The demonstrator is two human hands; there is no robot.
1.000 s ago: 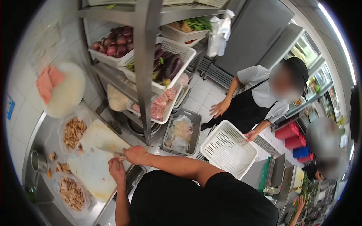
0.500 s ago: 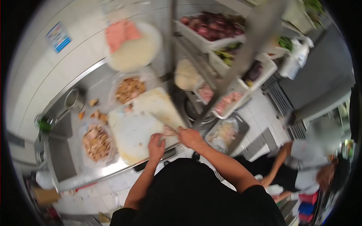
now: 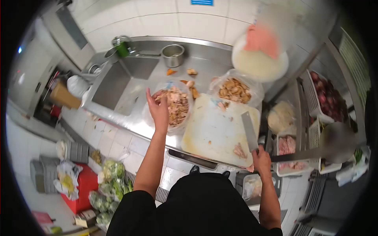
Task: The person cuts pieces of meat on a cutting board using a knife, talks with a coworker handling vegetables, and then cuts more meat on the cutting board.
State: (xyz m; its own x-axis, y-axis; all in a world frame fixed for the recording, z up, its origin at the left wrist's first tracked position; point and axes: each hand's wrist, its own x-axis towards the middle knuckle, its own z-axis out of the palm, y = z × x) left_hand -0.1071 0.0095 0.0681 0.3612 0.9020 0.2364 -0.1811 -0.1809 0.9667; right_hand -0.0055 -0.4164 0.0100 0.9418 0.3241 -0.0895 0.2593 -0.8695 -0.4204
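Note:
My right hand [image 3: 261, 159] grips the handle of a cleaver [image 3: 249, 129], whose broad blade lies over the right side of the white cutting board [image 3: 212, 137]. Small pieces of meat [image 3: 239, 150] sit on the board just left of the handle. My left hand [image 3: 158, 112] is raised at the left edge of a clear plastic bag of chopped meat [image 3: 178, 108]. Its fingers are spread, and I see nothing held in them; whether they touch the meat I cannot tell. Behind the board stands another open bag of browned pieces [image 3: 234, 89].
A sink [image 3: 118, 92] lies left, with a metal pot [image 3: 172, 55] behind the bags. A large white basin [image 3: 240, 59] with a pink cloth [image 3: 263, 41] stands back right. Shelves with a crate of red onions [image 3: 330, 96] rise at right, and bagged vegetables [image 3: 112, 177] lie lower left.
My view has swung left. My left hand has gone from the meat on the board to the bag of chopped meat. My right hand keeps the cleaver, now by the board's right edge.

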